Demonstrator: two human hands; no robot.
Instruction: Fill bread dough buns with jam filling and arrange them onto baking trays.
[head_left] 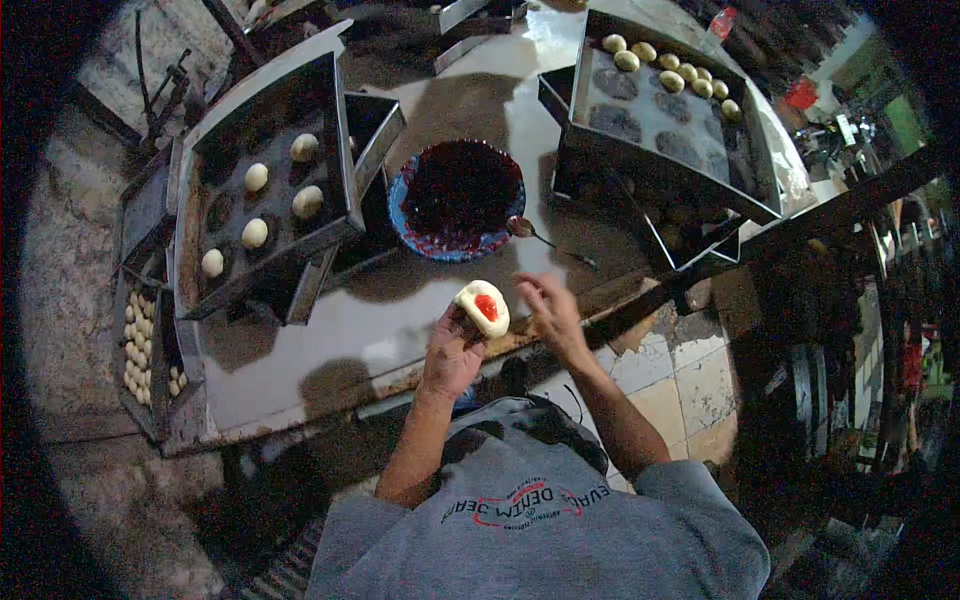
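Observation:
My left hand holds up a flattened piece of pale dough near the table's front edge. A dab of red filling sits in the dough's middle. To the right of it, my right hand is raised with its fingers partly spread and nothing seen in them. Beyond both hands stands a blue basin holding dark red filling. A spoon smeared with filling rests against the basin's right rim, its handle pointing right over the table.
At the left, a metal tray with several dough balls rests on other trays. Another stacked tray at the right has dough balls along its far side. A lower tray of dough balls stands at far left, beside the table.

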